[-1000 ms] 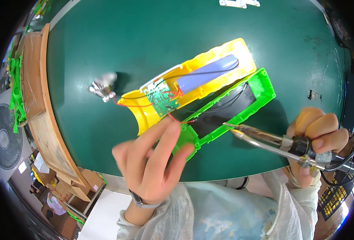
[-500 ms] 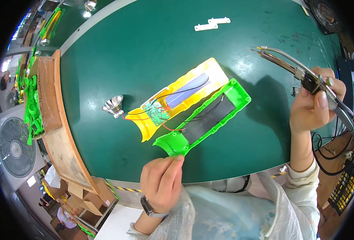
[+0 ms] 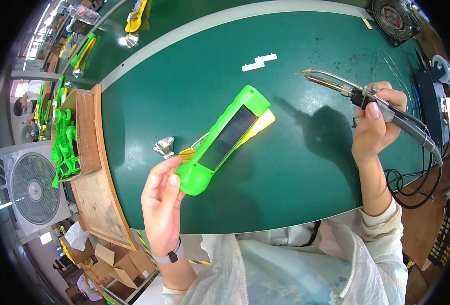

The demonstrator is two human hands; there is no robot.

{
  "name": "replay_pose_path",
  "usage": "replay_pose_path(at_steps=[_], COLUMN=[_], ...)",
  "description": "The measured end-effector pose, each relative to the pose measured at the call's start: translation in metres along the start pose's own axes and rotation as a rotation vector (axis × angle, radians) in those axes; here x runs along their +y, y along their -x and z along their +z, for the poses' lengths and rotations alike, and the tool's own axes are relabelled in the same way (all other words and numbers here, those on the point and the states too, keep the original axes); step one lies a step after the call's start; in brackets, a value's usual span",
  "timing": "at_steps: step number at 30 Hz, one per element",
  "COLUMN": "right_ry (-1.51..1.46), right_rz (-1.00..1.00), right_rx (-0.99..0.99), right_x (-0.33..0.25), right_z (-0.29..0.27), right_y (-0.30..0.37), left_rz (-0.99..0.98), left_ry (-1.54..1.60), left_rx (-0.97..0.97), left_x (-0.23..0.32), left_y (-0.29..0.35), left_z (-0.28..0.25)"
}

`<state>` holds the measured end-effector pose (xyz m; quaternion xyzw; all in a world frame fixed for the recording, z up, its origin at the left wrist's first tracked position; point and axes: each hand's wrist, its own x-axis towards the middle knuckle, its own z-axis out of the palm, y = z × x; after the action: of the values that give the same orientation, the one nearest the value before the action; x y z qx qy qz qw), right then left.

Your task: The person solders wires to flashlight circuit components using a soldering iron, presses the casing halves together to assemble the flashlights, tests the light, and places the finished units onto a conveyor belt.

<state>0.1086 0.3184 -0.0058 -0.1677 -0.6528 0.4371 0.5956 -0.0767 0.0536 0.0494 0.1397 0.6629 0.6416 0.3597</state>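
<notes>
- My left hand [image 3: 161, 198] pinches the green shell [image 3: 218, 132] at its rounded end, thumb on the near side, fingers behind; a band [image 3: 173, 256] circles that wrist;
- the green shell slants away from me, its far end to the right; its outer face is toward me, with a long black panel [image 3: 229, 137] set in it;
- beneath it the yellow shell [image 3: 262, 124] shows at the right edge and by my fingertips; I cannot tell whether the two shells touch;
- a silver reflector [image 3: 164, 147] lies just beyond my left fingers, left of the shells;
- my right hand [image 3: 380, 119] grips the iron [image 3: 359, 96] above the table [image 3: 286, 188]; its tip points left, well apart from the shells; its cable [image 3: 432, 190] loops down at the right;
- two white strips [image 3: 259, 62] lie on the table beyond the shells;
- farther out, a wooden bin [image 3: 88, 127] at the left holds green parts [image 3: 62, 132]; a white fan [image 3: 34, 188] stands past it; a small dark fan [image 3: 395, 23] sits at the far right corner.
</notes>
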Motion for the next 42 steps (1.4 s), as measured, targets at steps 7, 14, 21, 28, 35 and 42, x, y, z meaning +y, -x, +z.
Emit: replay_pose_path(at_steps=[7,14,21,28,35,42], right_ry=[-0.069,-0.002,-0.017,-0.093,-0.073,-0.07], right_rz=[-0.002,-0.036,-0.015,-0.01,-0.051,-0.057], right_rx=[0.0,-0.005,0.002,-0.042,-0.109,-0.099], right_x=[0.002,0.003,0.0,0.002,0.004,0.005], right_z=[-0.002,0.001,0.002,0.0,0.004,0.003], right_y=[0.0,0.0,0.0,0.002,0.008,0.006], left_rz=[0.229,0.591,0.69,0.747,0.776,0.74], left_ry=[-0.378,-1.075,-1.1,-1.226,-1.508,-1.513], left_rx=[0.016,0.152,0.037,-0.02,-0.098,-0.07], left_x=[-0.009,-0.017,-0.014,-0.012,0.0,0.003], left_y=[-0.003,-0.005,-0.015,-0.027,-0.024,-0.016], left_z=[0.016,0.02,-0.005,-0.012,-0.015,-0.008])
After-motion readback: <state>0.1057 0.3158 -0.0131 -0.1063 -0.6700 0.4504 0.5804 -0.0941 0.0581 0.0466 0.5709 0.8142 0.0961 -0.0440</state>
